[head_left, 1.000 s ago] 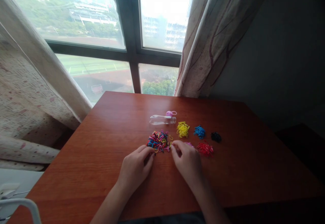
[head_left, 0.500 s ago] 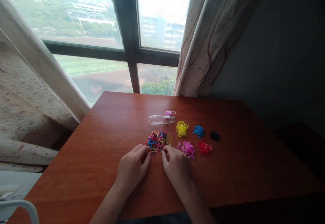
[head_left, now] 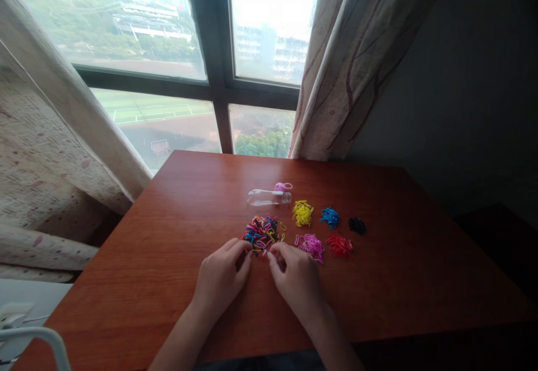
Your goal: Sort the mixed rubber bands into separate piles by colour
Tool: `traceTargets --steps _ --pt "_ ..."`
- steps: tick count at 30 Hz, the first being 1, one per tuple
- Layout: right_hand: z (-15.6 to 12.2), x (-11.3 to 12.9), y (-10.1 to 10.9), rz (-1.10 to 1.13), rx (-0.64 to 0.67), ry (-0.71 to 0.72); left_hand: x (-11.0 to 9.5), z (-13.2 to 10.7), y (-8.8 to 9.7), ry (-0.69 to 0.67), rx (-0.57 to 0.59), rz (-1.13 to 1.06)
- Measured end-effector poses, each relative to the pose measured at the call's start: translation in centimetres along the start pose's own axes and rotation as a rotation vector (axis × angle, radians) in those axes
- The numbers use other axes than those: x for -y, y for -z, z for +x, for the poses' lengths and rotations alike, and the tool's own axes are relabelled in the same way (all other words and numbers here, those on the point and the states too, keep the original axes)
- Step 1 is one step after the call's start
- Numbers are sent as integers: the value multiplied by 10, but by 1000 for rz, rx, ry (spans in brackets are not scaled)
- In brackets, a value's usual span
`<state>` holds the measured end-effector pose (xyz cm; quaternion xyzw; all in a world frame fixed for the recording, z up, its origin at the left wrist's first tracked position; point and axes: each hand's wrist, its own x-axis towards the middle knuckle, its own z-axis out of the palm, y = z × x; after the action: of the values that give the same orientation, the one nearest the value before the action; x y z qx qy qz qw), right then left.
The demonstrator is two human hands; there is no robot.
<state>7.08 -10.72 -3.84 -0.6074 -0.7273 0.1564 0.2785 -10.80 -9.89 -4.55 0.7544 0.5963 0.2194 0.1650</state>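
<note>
A mixed pile of small coloured loops (head_left: 260,230), like rubber bands or pins, lies on the table in front of my hands. My left hand (head_left: 222,270) rests at its near left edge, thumb and forefinger pinched together; anything between them is too small to make out. At the near right edge, my right hand (head_left: 296,273) pinches what looks like a small pale pink loop (head_left: 265,252). Sorted heaps lie to the right: yellow loops (head_left: 302,213), pink loops (head_left: 311,247), blue loops (head_left: 330,217), red loops (head_left: 339,244) and black loops (head_left: 357,225).
Behind the mixed pile a clear bottle (head_left: 267,198) lies on its side, with a pink cap (head_left: 280,187) that has a loop just beyond it. The brown table (head_left: 147,259) reaches the window. Curtains (head_left: 336,79) hang at both sides.
The right fingertips have drawn slightly back from the pile, and a pale pink loop now shows at them. My left hand keeps nearly the same place. The view has shifted slightly.
</note>
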Motion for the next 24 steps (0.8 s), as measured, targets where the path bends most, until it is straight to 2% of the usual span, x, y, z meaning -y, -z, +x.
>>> traceTargets --steps 7,14,24 --pt "1 -2 4 -68 61 -55 1 0 0 0 -4 -28" --pt "-4 0 9 -134 171 -76 0 0 -1 -68 2 -66" --pt "-8 -2 21 -127 263 -109 0 -1 -2 -94 -4 -38"
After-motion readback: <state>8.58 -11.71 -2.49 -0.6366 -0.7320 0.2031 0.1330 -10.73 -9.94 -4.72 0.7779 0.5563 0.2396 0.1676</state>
